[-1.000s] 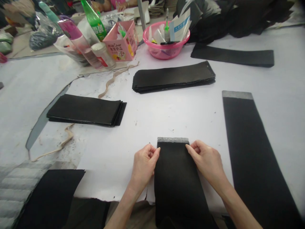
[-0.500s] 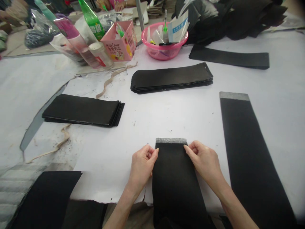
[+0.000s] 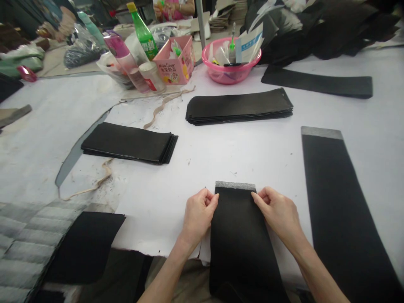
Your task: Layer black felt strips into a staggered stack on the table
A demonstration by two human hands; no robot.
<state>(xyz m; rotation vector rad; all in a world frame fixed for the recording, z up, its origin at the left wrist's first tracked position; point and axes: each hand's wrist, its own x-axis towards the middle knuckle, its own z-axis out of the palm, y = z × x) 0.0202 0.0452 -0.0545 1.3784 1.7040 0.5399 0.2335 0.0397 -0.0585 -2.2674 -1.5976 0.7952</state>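
Observation:
A long black strip [image 3: 241, 244] of sheet material, with a grey band across its far end, lies over the table's near edge and runs down toward my lap. My left hand [image 3: 200, 212] pinches its left edge just below the grey band. On the opposite edge, at about the same height, my right hand [image 3: 279, 214] pinches it between thumb and fingers. To the right is a longer black strip [image 3: 344, 202] with a similar grey end. Two stacks of black pieces lie beyond my hands: one stack [image 3: 126, 142] at left, another stack [image 3: 240, 105] farther back.
A pink basin [image 3: 227, 75] holding small items stands at the back, beside a pink box [image 3: 176, 67] and several bottles. Another black strip [image 3: 318, 82] lies at the back right, before a dark heap [image 3: 315, 31]. Black material [image 3: 85, 248] hangs at lower left. Other people's hands show far back.
The whole scene has shifted right in the picture as my head turned a little left. Both hands keep the same pinch on the strip, which looks unchanged on the table.

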